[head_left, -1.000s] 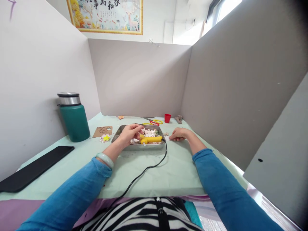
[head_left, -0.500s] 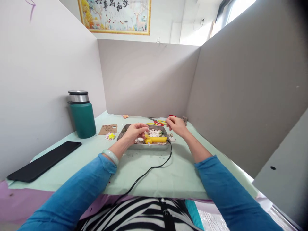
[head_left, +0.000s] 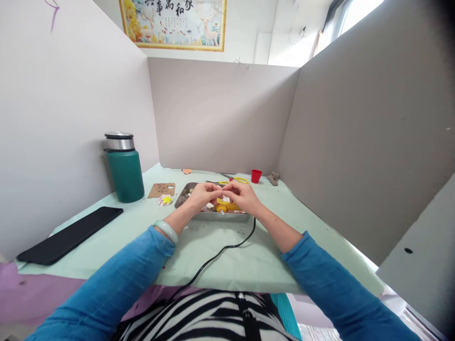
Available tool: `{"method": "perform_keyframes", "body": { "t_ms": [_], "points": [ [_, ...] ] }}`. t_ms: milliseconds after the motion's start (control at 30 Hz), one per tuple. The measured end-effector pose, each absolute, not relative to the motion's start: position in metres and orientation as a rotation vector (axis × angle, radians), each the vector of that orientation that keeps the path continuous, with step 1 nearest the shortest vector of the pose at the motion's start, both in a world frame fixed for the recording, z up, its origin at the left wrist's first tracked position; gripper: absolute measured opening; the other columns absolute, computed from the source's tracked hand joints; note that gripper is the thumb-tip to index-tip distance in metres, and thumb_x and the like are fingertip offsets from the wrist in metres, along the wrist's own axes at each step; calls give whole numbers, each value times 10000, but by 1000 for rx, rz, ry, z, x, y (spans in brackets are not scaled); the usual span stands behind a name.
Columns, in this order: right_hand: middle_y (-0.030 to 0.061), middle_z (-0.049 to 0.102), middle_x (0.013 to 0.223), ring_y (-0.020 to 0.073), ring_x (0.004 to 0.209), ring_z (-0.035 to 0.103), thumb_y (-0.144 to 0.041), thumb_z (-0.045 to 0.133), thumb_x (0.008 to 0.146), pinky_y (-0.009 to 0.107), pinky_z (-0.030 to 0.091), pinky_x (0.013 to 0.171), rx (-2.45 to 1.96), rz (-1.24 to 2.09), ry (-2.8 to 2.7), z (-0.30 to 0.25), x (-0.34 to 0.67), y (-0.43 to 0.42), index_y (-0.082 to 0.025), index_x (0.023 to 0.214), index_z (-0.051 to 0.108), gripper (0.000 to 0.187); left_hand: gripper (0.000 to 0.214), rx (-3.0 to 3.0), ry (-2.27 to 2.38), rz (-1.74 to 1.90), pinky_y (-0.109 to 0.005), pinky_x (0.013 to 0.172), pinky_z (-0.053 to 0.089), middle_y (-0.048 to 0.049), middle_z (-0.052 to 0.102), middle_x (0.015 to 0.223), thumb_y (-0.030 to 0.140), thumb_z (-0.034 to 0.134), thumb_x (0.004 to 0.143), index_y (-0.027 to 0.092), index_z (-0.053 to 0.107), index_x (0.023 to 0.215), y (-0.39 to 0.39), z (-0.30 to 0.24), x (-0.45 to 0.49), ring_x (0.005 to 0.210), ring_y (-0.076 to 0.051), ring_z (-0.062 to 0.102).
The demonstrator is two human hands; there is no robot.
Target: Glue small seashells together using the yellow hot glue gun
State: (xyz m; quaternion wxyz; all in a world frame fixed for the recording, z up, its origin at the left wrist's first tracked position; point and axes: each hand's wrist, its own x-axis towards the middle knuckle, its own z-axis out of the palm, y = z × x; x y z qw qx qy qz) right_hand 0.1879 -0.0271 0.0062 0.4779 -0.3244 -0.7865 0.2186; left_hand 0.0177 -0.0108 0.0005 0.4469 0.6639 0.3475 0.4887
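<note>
Over the metal tray (head_left: 185, 187), my left hand (head_left: 204, 195) and my right hand (head_left: 241, 195) meet with their fingertips pinched close together. Something small may be between the fingers, but I cannot make it out. Beneath them lies a yellow glue gun (head_left: 227, 207) with its black cord (head_left: 227, 247) trailing off the front of the table. Small white and greenish pieces fill the tray, partly hidden by my hands. Behind it are yellow-handled scissors (head_left: 241, 180) and other tools.
On the left stand a green bottle (head_left: 125, 175), a black phone-like slab (head_left: 71, 235), a brown card (head_left: 161, 190) and a decorated piece with a yellow flower (head_left: 165, 200). At the back are a red cup (head_left: 256, 176) and a grey-brown object (head_left: 273, 178). Grey panels (head_left: 223, 113) enclose the table.
My right hand has moved left and down from near the scissors to meet my left hand over the tray. The red cup now shows fully. The view has shifted slightly.
</note>
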Motion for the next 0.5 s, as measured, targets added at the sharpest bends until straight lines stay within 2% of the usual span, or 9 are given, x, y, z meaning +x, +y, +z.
{"method": "perform_keyframes", "body": {
  "t_ms": [200,400,500],
  "points": [
    [-35,547,541,103,481,493,-379,592,744,230,402,499,-856,709,-1789,7,185,-27,-187,703,562,199,201,1675,887,1215,-194,466,388,-4,573,525,312,724,627,128,642,644,-12,0,18,452,-80,486],
    [1,604,650,94,470,512,-450,417,854,235,406,510,-950,536,-1816,6,185,-25,-181,669,529,344,234,1605,866,1222,-200,462,401,-29,612,615,341,720,636,123,640,664,-8,-1,16,448,-67,471],
    [-1,606,666,100,524,520,-450,499,812,226,401,529,-988,433,-1879,6,183,-27,-184,705,546,290,230,1591,892,1240,-190,436,372,-23,594,588,324,720,635,120,616,645,-9,0,16,429,-59,451]
  ]
}}
